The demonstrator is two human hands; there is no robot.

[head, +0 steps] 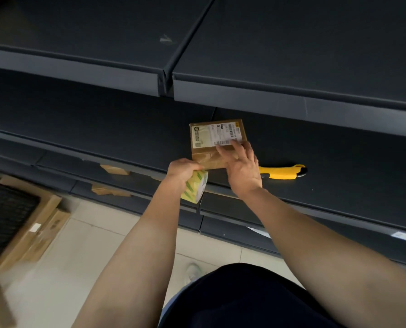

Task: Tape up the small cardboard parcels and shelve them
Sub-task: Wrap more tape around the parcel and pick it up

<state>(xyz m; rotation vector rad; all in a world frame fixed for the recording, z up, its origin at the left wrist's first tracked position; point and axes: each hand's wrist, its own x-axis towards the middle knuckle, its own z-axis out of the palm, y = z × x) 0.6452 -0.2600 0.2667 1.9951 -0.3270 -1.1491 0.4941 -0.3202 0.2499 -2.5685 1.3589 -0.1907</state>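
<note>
A small brown cardboard parcel [211,138] with a white shipping label lies flat on the dark shelf [102,129], near its front edge. My left hand [181,168] is shut on a roll of clear tape [194,188] with a green and yellow core, held just off the parcel's near left corner. A strip of tape runs from the roll onto the parcel's near side. My right hand [242,166] lies flat on the parcel's near right part, fingers pressing on the top and the tape.
A yellow utility knife [284,172] lies on the shelf just right of my right hand. Another dark shelf [268,67] hangs above. Scraps of brown tape [114,170] stick to lower shelf edges. Flat cardboard boxes [31,235] lie on the tiled floor at left.
</note>
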